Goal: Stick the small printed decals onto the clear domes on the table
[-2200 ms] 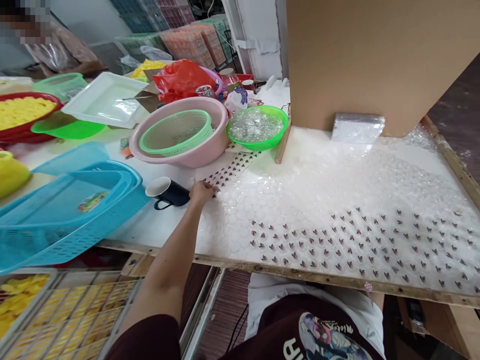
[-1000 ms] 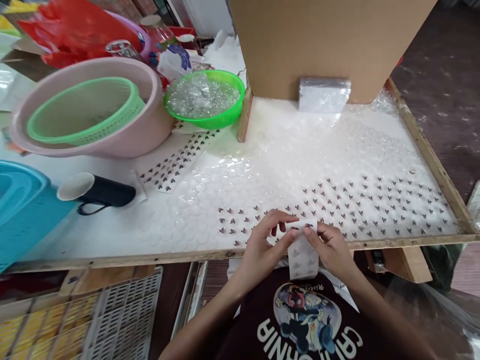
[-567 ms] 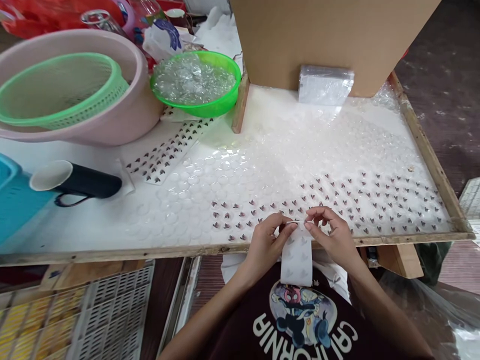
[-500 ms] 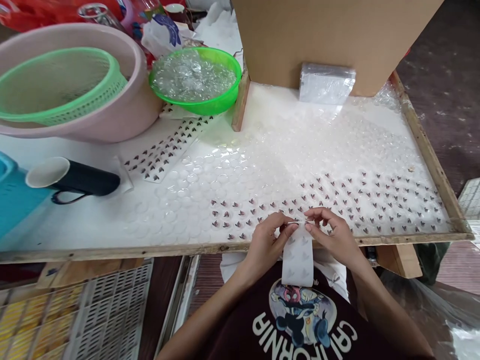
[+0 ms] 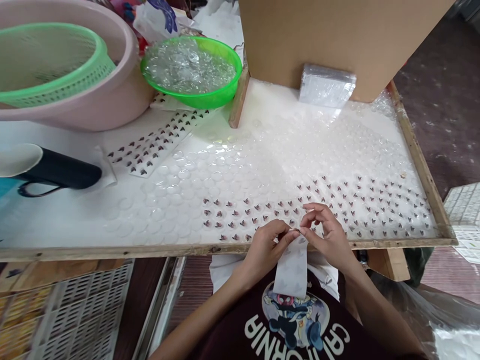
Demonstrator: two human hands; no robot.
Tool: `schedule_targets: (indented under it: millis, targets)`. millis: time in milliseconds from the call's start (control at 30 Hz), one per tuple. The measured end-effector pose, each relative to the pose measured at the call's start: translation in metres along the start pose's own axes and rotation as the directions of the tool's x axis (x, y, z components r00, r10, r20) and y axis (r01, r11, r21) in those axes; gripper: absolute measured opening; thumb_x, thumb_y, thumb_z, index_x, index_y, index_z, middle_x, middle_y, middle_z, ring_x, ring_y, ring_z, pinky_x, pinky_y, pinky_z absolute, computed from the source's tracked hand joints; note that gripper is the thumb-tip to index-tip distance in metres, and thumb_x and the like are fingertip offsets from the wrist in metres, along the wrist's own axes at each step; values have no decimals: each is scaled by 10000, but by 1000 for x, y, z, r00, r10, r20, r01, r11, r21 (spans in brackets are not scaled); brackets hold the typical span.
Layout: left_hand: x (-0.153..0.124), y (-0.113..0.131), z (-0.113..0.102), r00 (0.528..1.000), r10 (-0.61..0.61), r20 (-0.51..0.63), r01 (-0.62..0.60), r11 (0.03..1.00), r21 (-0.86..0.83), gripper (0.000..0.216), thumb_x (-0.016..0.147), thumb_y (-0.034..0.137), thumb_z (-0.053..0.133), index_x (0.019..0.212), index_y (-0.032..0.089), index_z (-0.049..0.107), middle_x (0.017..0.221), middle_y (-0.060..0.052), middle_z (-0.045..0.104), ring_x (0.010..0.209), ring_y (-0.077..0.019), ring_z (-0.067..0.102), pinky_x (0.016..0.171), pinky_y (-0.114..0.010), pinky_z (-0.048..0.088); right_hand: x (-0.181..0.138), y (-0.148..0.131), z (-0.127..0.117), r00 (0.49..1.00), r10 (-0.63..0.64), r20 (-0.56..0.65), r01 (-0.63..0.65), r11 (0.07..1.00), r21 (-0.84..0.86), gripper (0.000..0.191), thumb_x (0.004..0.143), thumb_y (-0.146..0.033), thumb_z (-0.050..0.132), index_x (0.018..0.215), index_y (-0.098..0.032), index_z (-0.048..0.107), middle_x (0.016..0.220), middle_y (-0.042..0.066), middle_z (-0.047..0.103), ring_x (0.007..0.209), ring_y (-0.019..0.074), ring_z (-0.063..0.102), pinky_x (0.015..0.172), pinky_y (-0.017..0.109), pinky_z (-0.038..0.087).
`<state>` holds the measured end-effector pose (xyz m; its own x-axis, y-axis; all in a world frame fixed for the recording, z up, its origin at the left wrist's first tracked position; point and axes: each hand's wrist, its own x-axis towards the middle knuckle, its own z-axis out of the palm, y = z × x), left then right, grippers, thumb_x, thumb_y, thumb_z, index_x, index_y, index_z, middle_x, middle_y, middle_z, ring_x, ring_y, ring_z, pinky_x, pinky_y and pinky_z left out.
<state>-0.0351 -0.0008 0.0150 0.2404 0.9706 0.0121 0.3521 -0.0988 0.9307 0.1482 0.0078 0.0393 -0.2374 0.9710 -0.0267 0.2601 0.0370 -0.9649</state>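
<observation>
A white strip of stickers (image 5: 291,272) hangs down in front of my shirt, its faint printed marks showing through the paper. Its top edge is pinched between thumb and fingers of my left hand (image 5: 267,246). My right hand (image 5: 327,234) is closed at the same edge, thumb and index fingertip close together against it. A tiny dark mark shows between the two hands; whether a single sticker is lifted there I cannot make out. Just beyond my hands, clear round discs with small dark motifs (image 5: 268,205) lie in rows on the white tabletop (image 5: 262,100).
Plain clear discs (image 5: 180,172) cover the middle. More sticker sheets (image 5: 150,150) lie to the left, near a dark mug (image 5: 71,167) on its side. A green bowl (image 5: 204,101) holds clear pieces. Behind stand a pink tub (image 5: 123,95) and cardboard (image 5: 337,35). A wooden rim (image 5: 150,251) edges the table.
The view has shifted slightly, so things on the left sit further left. My right fingertips have come closer to my left ones at the strip's top edge, and the strip hangs more slanted.
</observation>
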Motion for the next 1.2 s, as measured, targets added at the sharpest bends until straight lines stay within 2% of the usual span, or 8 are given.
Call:
schedule_targets:
  millis: [167,367,467,567,833,1033,1133,1200]
  targets:
    - [-1,-2,1,1000,-4,25,5,1000,-18,361,916,383,554,622,202,447,614,20,488,607,-143,456,592,-262,344,8,-2,-4,1000,20,-1,-20,997,74,356,887,-308,627,1183,-262,436,842,-1,616,825,187,614,830,373,493]
    - [-6,-7,3,995,-46,91,47,999,-13,356,908,399,543,621,202,465,614,16,509,593,-140,439,576,-263,333,61,17,-46,955,-10,-297,12,1000,5,446,828,-377,672,1153,-275,384,827,-15,596,797,175,604,785,350,491]
    - [-7,-9,4,993,-57,99,59,998,-18,350,899,397,545,618,200,473,605,20,504,585,-138,434,565,-260,326,88,42,-51,968,44,-246,-47,999,-4,456,771,-376,674,1113,-255,398,790,-23,601,709,156,584,695,312,466]
    - [-7,-8,3,993,-60,98,62,998,-17,341,903,390,542,627,199,481,610,20,513,597,-139,448,576,-258,332,103,61,-37,981,134,-139,-135,991,3,476,717,-341,665,1107,-242,411,759,-35,613,662,145,580,654,292,454]
    - [-8,-8,1,992,-70,101,72,997,-17,342,918,382,541,635,199,487,622,19,521,610,-141,460,582,-257,336,114,68,-3,979,203,-1,-202,972,-118,430,706,-267,598,1092,-244,411,728,-55,603,619,138,560,625,276,449]
    - [-8,-14,2,992,-64,113,68,997,-30,347,925,374,547,640,188,483,619,32,491,607,-128,444,578,-249,315,114,70,9,994,111,-15,-108,908,-404,418,776,-146,500,1178,-228,421,747,-36,592,695,171,587,770,341,462]
    - [-8,-15,1,990,-68,124,74,996,-44,350,935,377,535,648,184,481,631,32,485,615,-125,443,581,-243,315,109,67,16,999,44,9,-29,799,-600,435,816,-102,463,1240,-198,431,812,5,601,782,200,602,918,433,413]
    - [-9,-16,1,989,-75,127,81,996,-43,349,938,374,532,651,181,481,637,32,482,620,-125,445,585,-242,314,106,63,19,1000,-21,7,19,704,-710,430,837,-103,467,1259,-188,459,975,78,615,907,244,607,960,471,378]
